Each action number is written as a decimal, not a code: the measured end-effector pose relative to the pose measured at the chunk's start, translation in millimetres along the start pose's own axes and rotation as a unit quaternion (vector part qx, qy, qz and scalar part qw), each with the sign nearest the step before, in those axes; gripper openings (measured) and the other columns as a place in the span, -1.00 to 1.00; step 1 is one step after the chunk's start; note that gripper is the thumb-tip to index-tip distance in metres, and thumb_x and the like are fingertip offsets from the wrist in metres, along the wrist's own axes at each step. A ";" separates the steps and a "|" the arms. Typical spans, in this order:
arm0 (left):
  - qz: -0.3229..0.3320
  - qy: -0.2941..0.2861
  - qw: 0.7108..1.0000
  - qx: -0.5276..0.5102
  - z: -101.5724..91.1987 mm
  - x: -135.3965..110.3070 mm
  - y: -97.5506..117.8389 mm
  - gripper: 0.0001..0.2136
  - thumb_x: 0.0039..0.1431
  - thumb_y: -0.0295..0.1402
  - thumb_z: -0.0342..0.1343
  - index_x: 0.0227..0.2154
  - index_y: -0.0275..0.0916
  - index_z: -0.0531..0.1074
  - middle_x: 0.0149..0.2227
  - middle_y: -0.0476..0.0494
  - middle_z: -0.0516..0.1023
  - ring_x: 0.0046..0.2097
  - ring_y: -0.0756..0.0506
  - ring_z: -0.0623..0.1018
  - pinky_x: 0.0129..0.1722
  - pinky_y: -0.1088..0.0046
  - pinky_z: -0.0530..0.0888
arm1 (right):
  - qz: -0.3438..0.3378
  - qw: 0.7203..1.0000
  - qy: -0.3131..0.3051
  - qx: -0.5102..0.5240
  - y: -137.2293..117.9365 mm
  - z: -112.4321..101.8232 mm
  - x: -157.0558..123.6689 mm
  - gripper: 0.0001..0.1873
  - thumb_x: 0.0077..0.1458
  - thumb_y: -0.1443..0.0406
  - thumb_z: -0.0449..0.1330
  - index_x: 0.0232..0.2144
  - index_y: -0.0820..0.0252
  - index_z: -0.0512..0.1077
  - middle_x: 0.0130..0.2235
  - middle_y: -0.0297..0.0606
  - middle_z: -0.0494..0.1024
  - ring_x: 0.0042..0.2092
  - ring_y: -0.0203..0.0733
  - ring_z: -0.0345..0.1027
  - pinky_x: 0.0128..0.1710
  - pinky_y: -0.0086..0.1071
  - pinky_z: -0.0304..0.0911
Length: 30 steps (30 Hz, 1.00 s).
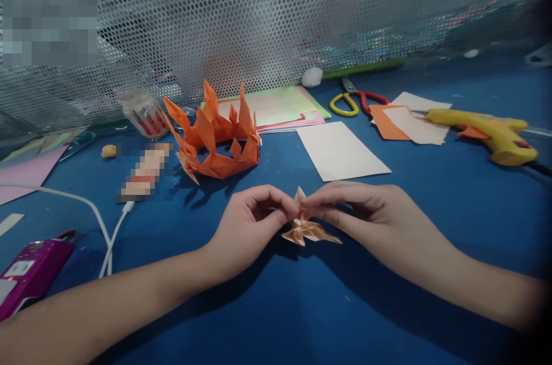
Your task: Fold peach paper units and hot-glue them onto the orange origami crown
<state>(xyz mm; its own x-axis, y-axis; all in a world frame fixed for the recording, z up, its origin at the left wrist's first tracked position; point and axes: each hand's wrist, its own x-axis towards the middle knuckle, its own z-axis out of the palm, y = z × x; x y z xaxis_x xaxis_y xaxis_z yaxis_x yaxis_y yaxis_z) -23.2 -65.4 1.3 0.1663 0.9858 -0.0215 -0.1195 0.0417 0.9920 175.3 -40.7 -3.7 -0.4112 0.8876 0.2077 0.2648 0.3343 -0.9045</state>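
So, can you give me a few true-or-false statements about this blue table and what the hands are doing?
1. The left hand and the right hand both pinch the small folded paper piece. True.
2. The glue gun is in the left hand. False: it lies untouched at the far right of the table.
3. The big orange paper crown stands behind the hands, and neither hand touches it. True.
4. The scissors lie on the near edge, beside the wrists. False: they lie at the back, next to the coloured paper stack.
5. A white cable runs across the table on the left. True.
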 end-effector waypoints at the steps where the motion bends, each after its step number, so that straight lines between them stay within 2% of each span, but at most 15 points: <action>1: -0.006 0.006 1.000 0.003 0.4 -0.7 0.3 -0.85 0.00 -0.36 0.44 -0.51 -0.26 0.57 -0.45 -0.04 0.61 -0.38 0.00 0.60 -0.29 0.54 0.56 | 0.009 1.000 -0.004 0.004 0.2 -0.5 0.3 -0.69 0.12 -0.01 0.32 -0.31 0.04 0.70 -0.30 -0.22 0.72 -0.29 -0.11 0.60 -0.24 -0.32 0.51; 5: -0.023 0.030 0.999 -0.006 0.9 -2.2 1.6 -0.86 -0.05 -0.32 0.47 -0.45 -0.22 0.65 -0.37 -0.09 0.69 -0.31 -0.10 0.67 -0.22 0.40 0.63 | 0.028 0.999 -0.020 0.015 -0.5 -2.7 1.1 -0.71 0.12 0.01 0.32 -0.26 0.01 0.70 -0.26 -0.23 0.73 -0.26 -0.08 0.62 -0.23 -0.30 0.53; 7: -0.028 0.037 0.999 -0.006 0.2 -2.1 1.7 -0.86 -0.06 -0.31 0.48 -0.44 -0.22 0.67 -0.37 -0.10 0.70 -0.31 -0.11 0.67 -0.21 0.39 0.64 | 0.009 1.000 -0.026 0.004 -1.2 -3.6 1.2 -0.74 0.15 0.06 0.31 -0.24 0.02 0.70 -0.28 -0.24 0.73 -0.28 -0.11 0.61 -0.27 -0.33 0.52; 9: -0.029 0.037 0.999 -0.002 -0.7 -1.6 1.2 -0.88 -0.06 -0.33 0.48 -0.43 -0.21 0.69 -0.38 -0.11 0.70 -0.31 -0.10 0.66 -0.22 0.41 0.63 | -0.030 0.999 -0.028 -0.015 -1.5 -4.2 0.9 -0.78 0.19 0.13 0.28 -0.23 0.03 0.70 -0.32 -0.25 0.71 -0.32 -0.17 0.59 -0.31 -0.39 0.49; 12: 0.006 0.042 0.999 0.011 -1.8 -0.5 -0.3 -0.90 -0.07 -0.37 0.48 -0.45 -0.20 0.71 -0.37 -0.08 0.64 -0.35 -0.02 0.61 -0.31 0.53 0.59 | -0.082 0.995 -0.032 -0.049 -1.2 -4.2 -0.5 -0.79 0.24 0.21 0.23 -0.30 0.06 0.69 -0.36 -0.26 0.69 -0.36 -0.23 0.56 -0.34 -0.45 0.46; 15: 0.035 0.043 0.998 0.015 -2.5 0.6 -1.5 -0.90 -0.11 -0.40 0.50 -0.48 -0.19 0.70 -0.38 -0.02 0.51 -0.41 0.06 0.53 -0.40 0.60 0.54 | -0.102 0.992 -0.034 -0.068 -0.8 -3.9 -2.5 -0.78 0.26 0.22 0.22 -0.32 0.09 0.67 -0.39 -0.28 0.67 -0.39 -0.28 0.53 -0.36 -0.48 0.43; 18: 0.038 0.040 0.998 0.032 -3.2 0.7 -1.5 -0.94 -0.08 -0.44 0.46 -0.48 -0.18 0.71 -0.39 -0.02 0.48 -0.40 0.07 0.52 -0.41 0.62 0.53 | -0.104 0.991 -0.038 -0.076 -0.7 -4.2 -3.7 -0.77 0.27 0.20 0.22 -0.31 0.10 0.67 -0.40 -0.29 0.67 -0.41 -0.28 0.53 -0.38 -0.49 0.43; 26: 0.039 0.021 0.996 0.079 1.2 -5.4 -1.0 -0.96 0.03 -0.45 0.40 -0.47 -0.18 0.70 -0.39 -0.06 0.61 -0.39 -0.01 0.61 -0.39 0.56 0.59 | -0.095 0.991 -0.039 -0.085 -0.2 -6.2 -4.8 -0.72 0.28 0.12 0.21 -0.32 0.07 0.68 -0.38 -0.26 0.69 -0.44 -0.27 0.52 -0.45 -0.46 0.40; 30: 0.058 0.014 0.987 0.147 1.1 -7.3 -1.3 -0.95 0.11 -0.43 0.33 -0.45 -0.21 0.65 -0.38 -0.06 0.62 -0.37 -0.02 0.62 -0.36 0.56 0.58 | -0.086 0.992 -0.047 -0.078 -1.2 -5.1 -4.4 -0.69 0.29 0.09 0.20 -0.33 0.06 0.68 -0.41 -0.26 0.67 -0.49 -0.28 0.47 -0.50 -0.46 0.37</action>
<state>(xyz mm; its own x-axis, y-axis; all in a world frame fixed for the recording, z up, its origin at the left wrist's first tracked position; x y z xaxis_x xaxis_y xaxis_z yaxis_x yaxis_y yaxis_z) -23.2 -72.8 0.3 0.1400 0.9856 0.0947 0.1542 -0.1161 0.9812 181.2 -43.4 -1.7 -0.5394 0.7825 0.3110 0.3121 0.5288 -0.7892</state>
